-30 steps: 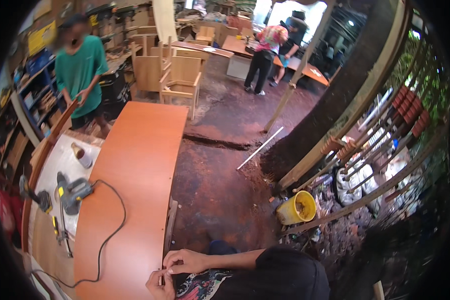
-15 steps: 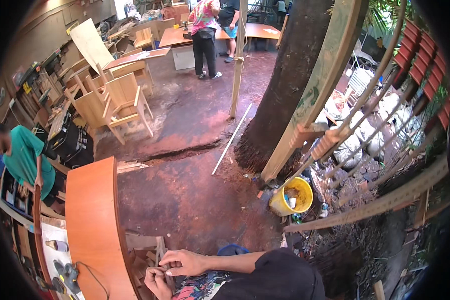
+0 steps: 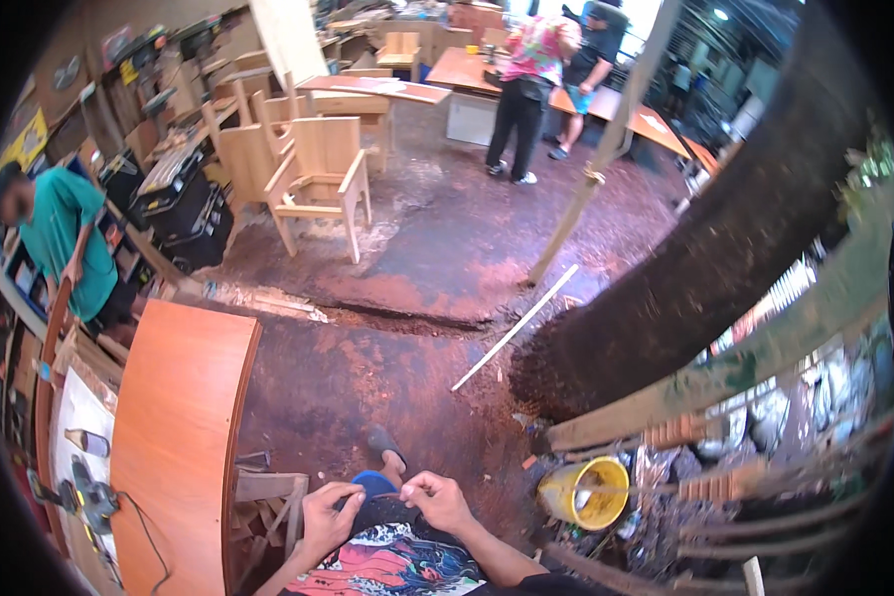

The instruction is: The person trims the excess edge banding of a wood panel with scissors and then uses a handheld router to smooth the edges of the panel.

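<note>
My left hand (image 3: 330, 519) and my right hand (image 3: 439, 503) are held in front of my printed shirt at the lower middle. The fingertips of each are pinched together. A thin, dark sliver seems to run between them, too small to make out. Beneath the hands are a blue rounded thing (image 3: 374, 483) and a foot in a grey shoe (image 3: 385, 447). To the left of my left hand stands a large curved orange-brown wooden panel (image 3: 181, 427), with a wooden frame (image 3: 273, 489) beside it; neither hand touches them.
At left, a white surface (image 3: 65, 437) holds a bottle (image 3: 89, 442) and a corded power tool (image 3: 94, 497). A person in teal (image 3: 65, 233) stands beyond. Wooden chairs (image 3: 323, 179) and two people are farther back. Yellow bucket (image 3: 591, 497), tree trunk (image 3: 685, 268) and white strip (image 3: 517, 328) lie right.
My hands, close together before, have moved apart, the right one to the right. The view has turned, and my shirt front and a foot now show. The person in teal remains at left.
</note>
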A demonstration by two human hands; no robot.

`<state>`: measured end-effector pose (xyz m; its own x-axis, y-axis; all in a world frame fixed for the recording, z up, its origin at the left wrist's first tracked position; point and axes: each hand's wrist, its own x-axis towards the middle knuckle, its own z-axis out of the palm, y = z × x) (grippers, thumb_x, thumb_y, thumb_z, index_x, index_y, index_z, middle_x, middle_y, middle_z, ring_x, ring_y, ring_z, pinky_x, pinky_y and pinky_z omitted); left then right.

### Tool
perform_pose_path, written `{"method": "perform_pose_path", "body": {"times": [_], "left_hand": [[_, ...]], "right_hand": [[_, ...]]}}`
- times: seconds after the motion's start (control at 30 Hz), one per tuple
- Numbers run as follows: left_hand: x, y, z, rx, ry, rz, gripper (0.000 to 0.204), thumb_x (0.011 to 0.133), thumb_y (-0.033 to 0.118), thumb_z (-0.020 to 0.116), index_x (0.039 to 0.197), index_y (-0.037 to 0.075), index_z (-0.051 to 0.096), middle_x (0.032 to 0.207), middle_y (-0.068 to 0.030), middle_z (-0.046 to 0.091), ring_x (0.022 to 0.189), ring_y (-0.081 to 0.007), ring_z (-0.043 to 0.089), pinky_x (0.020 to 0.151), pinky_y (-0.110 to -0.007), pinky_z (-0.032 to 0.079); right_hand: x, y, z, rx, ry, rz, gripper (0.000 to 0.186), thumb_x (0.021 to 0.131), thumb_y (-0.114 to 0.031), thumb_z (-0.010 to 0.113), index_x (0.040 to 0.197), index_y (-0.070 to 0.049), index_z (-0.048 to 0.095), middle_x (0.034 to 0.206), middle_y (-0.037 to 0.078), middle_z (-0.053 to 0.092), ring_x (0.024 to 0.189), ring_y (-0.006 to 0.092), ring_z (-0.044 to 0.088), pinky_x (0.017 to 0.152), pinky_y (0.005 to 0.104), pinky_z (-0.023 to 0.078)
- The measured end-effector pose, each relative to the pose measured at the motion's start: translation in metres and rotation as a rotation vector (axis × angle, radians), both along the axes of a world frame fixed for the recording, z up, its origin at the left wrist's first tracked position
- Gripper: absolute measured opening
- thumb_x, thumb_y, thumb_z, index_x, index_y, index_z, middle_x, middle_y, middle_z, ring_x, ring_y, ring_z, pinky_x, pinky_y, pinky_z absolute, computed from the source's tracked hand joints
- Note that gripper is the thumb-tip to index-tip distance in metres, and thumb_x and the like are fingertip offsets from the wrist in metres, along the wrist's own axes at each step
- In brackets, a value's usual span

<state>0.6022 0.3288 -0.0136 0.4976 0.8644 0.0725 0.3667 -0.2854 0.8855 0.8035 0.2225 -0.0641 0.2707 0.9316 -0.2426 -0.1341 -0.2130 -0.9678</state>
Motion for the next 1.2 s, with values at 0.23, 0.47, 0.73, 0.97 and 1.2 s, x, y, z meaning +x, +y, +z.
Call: {"method": "perform_pose_path", "body": {"times": [0.23, 0.47, 0.73, 0.97, 1.2], "left_hand": [[0.079, 0.152, -0.002, 0.018, -0.13, -0.001, 0.014, 0.088, 0.006, 0.077, 0.1, -0.001, 0.077, 0.094, -0.0157, 0.077, 0.085, -0.0251, 0.076, 0.077, -0.034, 0.058], [0.133, 0.268, 0.011, 0.03, -0.157, 0.073, 0.014, 0.091, 0.009, 0.076, 0.102, 0.001, 0.077, 0.095, -0.0151, 0.076, 0.087, -0.027, 0.075, 0.079, -0.035, 0.059], [0.248, 0.364, -0.025, 0.067, -0.235, 0.086, 0.019, 0.09, 0.008, 0.077, 0.107, 0.002, 0.075, 0.1, -0.0143, 0.075, 0.089, -0.0307, 0.074, 0.079, -0.039, 0.058], [0.376, 0.466, -0.065, 0.082, -0.053, 0.132, 0.022, 0.093, 0.016, 0.074, 0.111, 0.003, 0.072, 0.102, -0.0144, 0.072, 0.094, -0.0355, 0.07, 0.082, -0.043, 0.056], [0.489, 0.562, -0.058, -0.007, 0.004, 0.145, 0.022, 0.089, 0.015, 0.079, 0.108, 0.005, 0.075, 0.102, -0.0125, 0.075, 0.091, -0.0305, 0.074, 0.082, -0.039, 0.059]], "right_hand": [[0.109, 0.138, -0.014, -0.178, -0.119, -0.106, 0.042, 0.106, -0.033, 0.063, 0.084, 0.001, 0.072, 0.078, 0.003, 0.071, 0.071, 0.0093, 0.062, 0.066, 0.0285, 0.051], [0.194, 0.246, 0.007, -0.188, -0.474, -0.099, 0.029, 0.102, -0.023, 0.069, 0.087, 0.002, 0.072, 0.079, 0.004, 0.073, 0.072, 0.0101, 0.064, 0.067, 0.0288, 0.053], [0.301, 0.331, -0.054, -0.346, -0.405, 0.127, 0.014, 0.095, -0.009, 0.072, 0.096, 0.005, 0.07, 0.081, 0.01, 0.071, 0.077, 0.0134, 0.065, 0.07, 0.0325, 0.053], [0.46, 0.463, -0.034, -0.301, -0.38, 0.105, 0.01, 0.099, -0.006, 0.067, 0.105, 0.003, 0.067, 0.092, 0.005, 0.068, 0.082, 0.012, 0.06, 0.073, 0.029, 0.05], [0.617, 0.592, -0.005, -0.167, -0.671, 0.063, 0.022, 0.093, -0.011, 0.074, 0.11, 0.003, 0.069, 0.096, 0.016, 0.075, 0.094, 0.023, 0.073, 0.085, 0.0347, 0.055]]}}
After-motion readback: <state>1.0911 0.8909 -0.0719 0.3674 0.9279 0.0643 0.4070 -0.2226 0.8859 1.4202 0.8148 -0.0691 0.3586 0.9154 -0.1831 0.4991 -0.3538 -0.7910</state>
